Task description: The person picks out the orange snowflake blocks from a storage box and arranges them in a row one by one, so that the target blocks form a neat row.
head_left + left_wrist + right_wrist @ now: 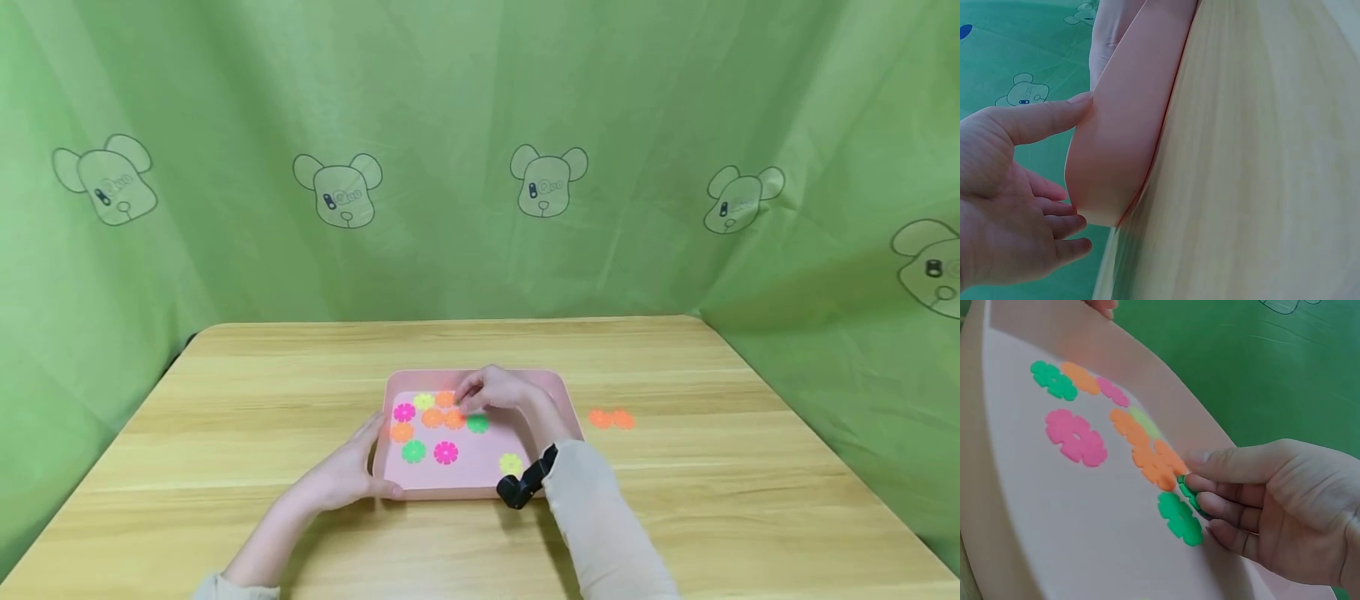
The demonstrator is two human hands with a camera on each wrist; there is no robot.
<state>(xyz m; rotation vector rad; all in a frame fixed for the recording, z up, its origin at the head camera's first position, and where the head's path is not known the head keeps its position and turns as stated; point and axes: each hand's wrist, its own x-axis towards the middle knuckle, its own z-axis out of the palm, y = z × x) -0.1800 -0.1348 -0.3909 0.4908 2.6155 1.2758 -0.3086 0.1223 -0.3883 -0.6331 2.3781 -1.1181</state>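
Observation:
A shallow pink tray (472, 477) stands on the wooden table with flower-shaped notched plastic discs inside. At its near left corner, my left hand (347, 473) holds the tray, thumb against the front wall and fingers along the left side. My right hand (497, 392) reaches into the far part of the tray, fingers bent. There it pinches a tilted dark green disc (1190, 495) at the fingertips, seen in the right wrist view. Right beside the thumb lie orange discs (1150, 465), and a flat green disc (1180, 519) lies just below the fingers.
Pink discs (446, 452), a yellow disc (511, 464) and another green disc (413, 452) lie on the tray floor. Two orange discs (611, 418) rest on the table (720, 483) right of the tray. A green curtain (450, 275) hangs behind and at both sides.

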